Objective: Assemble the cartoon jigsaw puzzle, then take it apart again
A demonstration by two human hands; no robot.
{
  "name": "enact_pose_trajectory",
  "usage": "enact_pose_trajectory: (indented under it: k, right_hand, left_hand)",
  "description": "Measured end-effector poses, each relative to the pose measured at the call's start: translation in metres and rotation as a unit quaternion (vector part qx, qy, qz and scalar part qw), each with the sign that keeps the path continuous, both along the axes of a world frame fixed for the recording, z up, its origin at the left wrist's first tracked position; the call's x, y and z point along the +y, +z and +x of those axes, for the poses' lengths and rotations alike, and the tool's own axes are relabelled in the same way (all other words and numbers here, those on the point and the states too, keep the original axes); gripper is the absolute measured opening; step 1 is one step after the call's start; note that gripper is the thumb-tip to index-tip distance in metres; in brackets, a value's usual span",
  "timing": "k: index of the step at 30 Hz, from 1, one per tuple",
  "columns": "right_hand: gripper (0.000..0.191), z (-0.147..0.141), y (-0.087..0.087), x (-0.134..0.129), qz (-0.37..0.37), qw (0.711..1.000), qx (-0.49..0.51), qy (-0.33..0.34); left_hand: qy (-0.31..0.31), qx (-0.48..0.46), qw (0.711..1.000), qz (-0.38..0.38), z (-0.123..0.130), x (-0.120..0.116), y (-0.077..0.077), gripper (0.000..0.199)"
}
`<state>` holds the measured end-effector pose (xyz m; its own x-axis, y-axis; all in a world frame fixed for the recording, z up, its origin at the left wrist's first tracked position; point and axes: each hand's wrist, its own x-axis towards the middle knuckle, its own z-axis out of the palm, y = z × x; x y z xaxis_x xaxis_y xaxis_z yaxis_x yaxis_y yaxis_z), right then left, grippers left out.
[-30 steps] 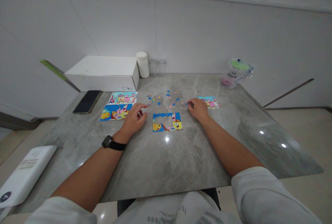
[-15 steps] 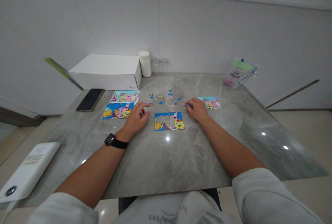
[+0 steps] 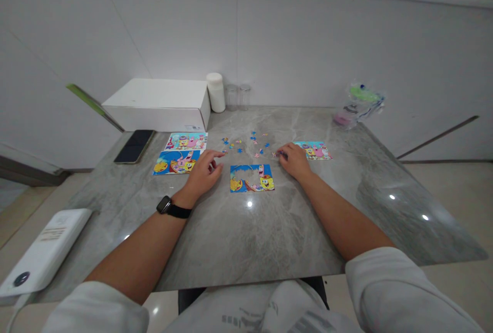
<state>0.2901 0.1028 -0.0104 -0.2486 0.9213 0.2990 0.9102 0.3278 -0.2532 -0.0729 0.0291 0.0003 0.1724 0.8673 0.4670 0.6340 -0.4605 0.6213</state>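
Black watch (image 3: 173, 207) at its wrist, the left hand (image 3: 206, 169) keeps thumb and fingers loosely apart; the right hand (image 3: 294, 161) curls palm-down beside loose pieces (image 3: 257, 155), its grip unclear. Between them, well in from the surface's (image 3: 250, 245) near edge, lies a blue-and-yellow puzzle (image 3: 265, 183), its middle a ragged gap.

Nothing is legible: print on the white cardboard box (image 3: 157, 117), white rectangular device (image 3: 48, 256) and pale grey shirt (image 3: 265, 304) blurs.

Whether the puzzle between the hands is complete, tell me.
No, the puzzle has a bare gap in its middle.
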Motion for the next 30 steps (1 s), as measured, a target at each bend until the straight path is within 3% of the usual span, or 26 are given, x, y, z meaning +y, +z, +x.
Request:
enact_pose_trajectory:
  k: [20, 30]
  right_hand:
    - [0.024, -0.007, 0.010, -0.002, -0.030, 0.997, -0.068, 0.028]
    - [0.012, -0.002, 0.020, 0.005, -0.106, 0.992, -0.058, 0.047]
  left_hand:
    - [-0.011, 0.006, 1.000, -0.006, 0.002, -0.001, 0.000, 0.025]
    - [-0.027, -0.011, 1.000, -0.001, 0.003, -0.001, 0.006, 0.031]
